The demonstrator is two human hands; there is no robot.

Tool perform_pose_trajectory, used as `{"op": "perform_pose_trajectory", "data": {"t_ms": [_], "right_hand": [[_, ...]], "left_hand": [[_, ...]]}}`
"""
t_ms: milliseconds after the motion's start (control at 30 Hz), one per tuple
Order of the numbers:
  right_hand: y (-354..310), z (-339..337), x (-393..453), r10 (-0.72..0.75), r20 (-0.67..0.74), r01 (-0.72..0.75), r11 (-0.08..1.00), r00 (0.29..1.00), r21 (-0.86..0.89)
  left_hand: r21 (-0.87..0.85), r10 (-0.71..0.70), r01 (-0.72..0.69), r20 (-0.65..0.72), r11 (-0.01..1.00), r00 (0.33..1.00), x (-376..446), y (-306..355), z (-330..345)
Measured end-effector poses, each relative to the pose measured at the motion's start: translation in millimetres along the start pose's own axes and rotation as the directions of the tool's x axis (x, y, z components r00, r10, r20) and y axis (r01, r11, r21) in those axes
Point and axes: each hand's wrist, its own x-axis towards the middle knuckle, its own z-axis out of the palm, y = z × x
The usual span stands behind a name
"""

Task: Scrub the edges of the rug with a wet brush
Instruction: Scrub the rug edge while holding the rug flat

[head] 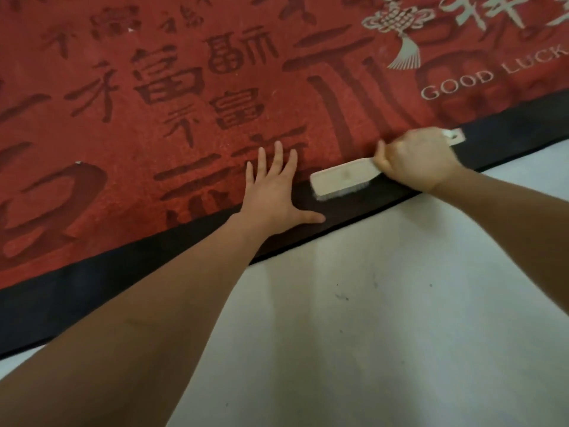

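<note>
While the left hand [271, 192] lies flat with its four fingers [278, 155] spread wide on the red pile and its thumb stretched out along the black border [92, 291], the right hand [415, 158] has its fingers curled tightly round the handle of one pale brush [341, 177]. Its bristles press down on the black border of the one rug [154, 118], just beside the left thumb. Pale lettering on the rug reads "GOOD LUCK", under a knot-and-tassel emblem [397, 29]; dark red Chinese characters cover the rest. A light floor [400, 318] lies along the rug's edge.
</note>
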Motion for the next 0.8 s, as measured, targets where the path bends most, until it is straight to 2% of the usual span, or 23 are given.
{"op": "perform_pose_trajectory", "data": {"t_ms": [67,167,233,300,333,400,467,500,600,667,700,733,800], "right_hand": [[7,-4,-6,0.064,-0.001,-0.064,0.996,0.998,-0.061],[-18,8,-2,0.060,-0.015,-0.061,0.990,0.998,-0.124],[-12,2,-1,0.025,0.076,-0.019,0.997,0.997,-0.077],[21,-1,-5,-0.002,0.155,0.008,0.999,0.988,-0.039],[37,-5,-8,0.021,0.251,0.003,0.995,0.968,-0.098],[56,-14,-8,0.022,0.312,0.047,0.976,0.950,-0.210],[33,-15,-5,-0.055,0.230,0.099,0.977,0.972,-0.187],[8,-18,2,-0.070,0.264,0.123,0.974,0.962,-0.190],[-52,-5,20,-0.246,0.128,0.250,0.968,0.961,-0.020],[-31,-10,24,-0.185,0.255,0.190,0.982,0.949,0.008],[-11,-15,20,-0.110,0.312,0.131,0.990,0.944,-0.044],[12,-20,10,-0.019,0.316,0.059,0.991,0.949,-0.118],[33,-37,-13,0.178,0.227,-0.119,0.960,0.958,-0.252]], "left_hand": [[0.008,-0.019,0.018,0.068,1.000,0.998,5,5,-3],[0.025,-0.089,0.086,0.173,0.996,0.981,11,17,-12],[0.032,-0.119,0.115,0.203,0.993,0.972,14,21,-15],[0.040,-0.119,0.113,0.207,0.993,0.971,14,19,-14],[0.045,-0.114,0.107,0.205,0.993,0.972,13,18,-13],[0.056,-0.107,0.098,0.197,0.994,0.974,14,17,-12],[0.055,-0.114,0.105,0.202,0.993,0.973,14,17,-12],[0.062,-0.108,0.098,0.204,0.993,0.973,16,18,-13],[0.091,-0.102,0.085,0.198,0.992,0.975,13,13,-10],[0.099,-0.078,0.059,0.190,0.993,0.979,11,9,-11],[0.096,-0.070,0.053,0.187,0.994,0.980,10,7,-12],[0.089,-0.068,0.052,0.185,0.995,0.980,8,6,-11],[0.082,-0.068,0.053,0.182,0.995,0.981,9,5,-11]]}}
